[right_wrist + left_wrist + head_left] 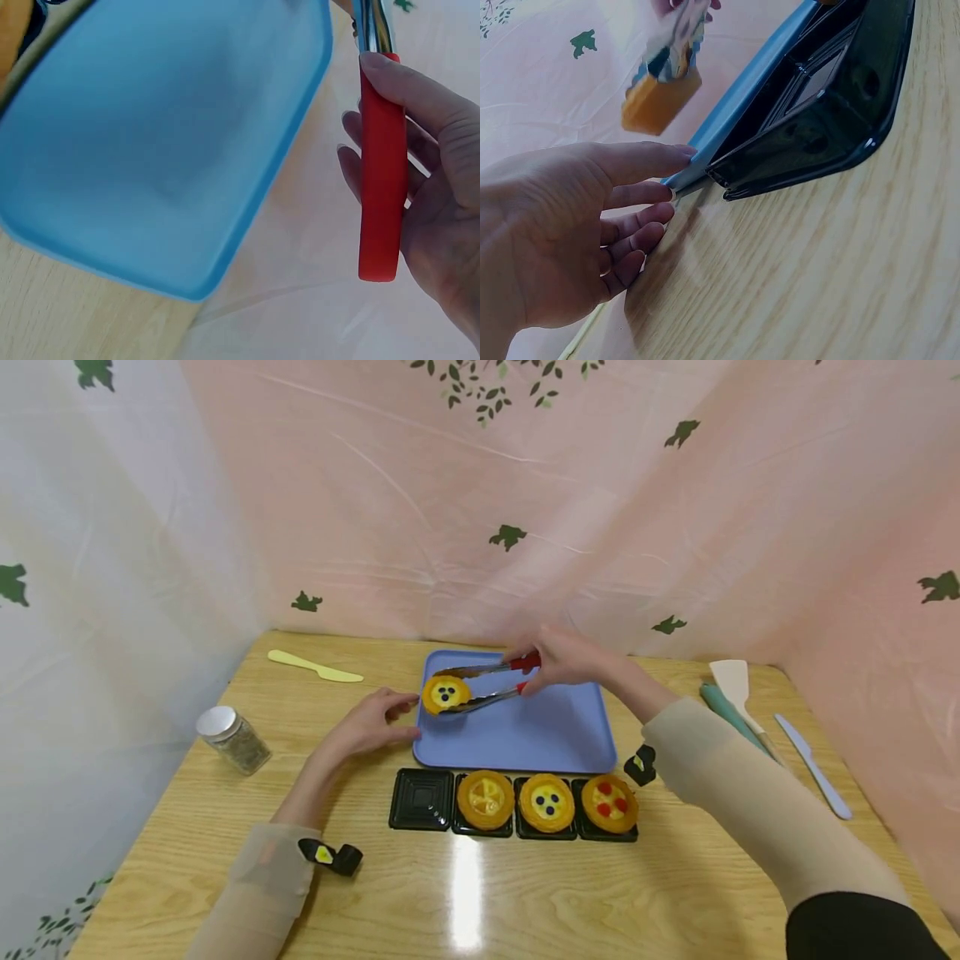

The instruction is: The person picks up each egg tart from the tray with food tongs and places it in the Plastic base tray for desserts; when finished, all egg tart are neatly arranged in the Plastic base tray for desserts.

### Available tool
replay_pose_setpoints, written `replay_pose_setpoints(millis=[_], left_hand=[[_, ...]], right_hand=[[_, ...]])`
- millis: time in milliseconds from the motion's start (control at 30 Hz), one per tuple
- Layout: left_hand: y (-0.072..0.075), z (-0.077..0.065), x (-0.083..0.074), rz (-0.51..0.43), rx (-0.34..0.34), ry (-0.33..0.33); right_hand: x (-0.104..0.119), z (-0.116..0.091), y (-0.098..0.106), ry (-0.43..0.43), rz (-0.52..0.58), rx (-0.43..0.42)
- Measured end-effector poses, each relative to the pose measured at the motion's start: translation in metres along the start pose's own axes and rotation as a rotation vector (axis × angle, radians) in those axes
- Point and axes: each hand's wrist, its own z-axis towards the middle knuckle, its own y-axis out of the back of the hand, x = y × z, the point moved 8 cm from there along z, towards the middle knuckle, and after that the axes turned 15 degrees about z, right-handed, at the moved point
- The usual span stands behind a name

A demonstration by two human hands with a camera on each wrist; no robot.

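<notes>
My right hand (564, 660) holds metal tongs with red handles (381, 172) over the blue tray (536, 727). Between the tong tips is an egg tart with several dark blue berries (435, 703), at the tray's left end. From the left wrist view, this tart (660, 105) appears raised above the tray rim. My left hand (366, 723) is at the tray's left edge, thumb and fingertips against the rim, fingers loosely bent. Closest to it in front is a vacant black square plastic holder (422, 799).
Beside that holder, three more hold tarts: one with pale wedges (485, 800), one with blue berries (547, 803), one with red pieces (610, 803). A jar (238, 745) and yellow knife (311, 666) lie left; a spatula (732, 683), teal-ended utensil (727, 708) and blue knife (813, 767) right.
</notes>
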Motion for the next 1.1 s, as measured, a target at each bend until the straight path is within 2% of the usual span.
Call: replay_pose_setpoints(millis=[133,367,633,933,1100], left_hand=[[0.001,0.000,0.000,0.010,-0.003,-0.010],[0.002,-0.001,-0.002,0.033,-0.031,-0.040],[-0.001,-0.001,0.000,0.016,-0.006,-0.032],[0.000,-0.001,-0.001,0.009,0.001,-0.025],[0.000,-0.001,-0.003,0.007,0.002,-0.023]], right_hand=[[0.017,-0.010,-0.007,0.051,-0.061,0.026],[0.036,-0.025,-0.033,0.091,-0.013,0.131],[0.056,-0.031,-0.059,0.137,-0.057,0.191],[0.062,-0.033,-0.079,0.172,-0.097,0.233],[0.063,-0.033,-0.084,0.158,-0.106,0.244]])
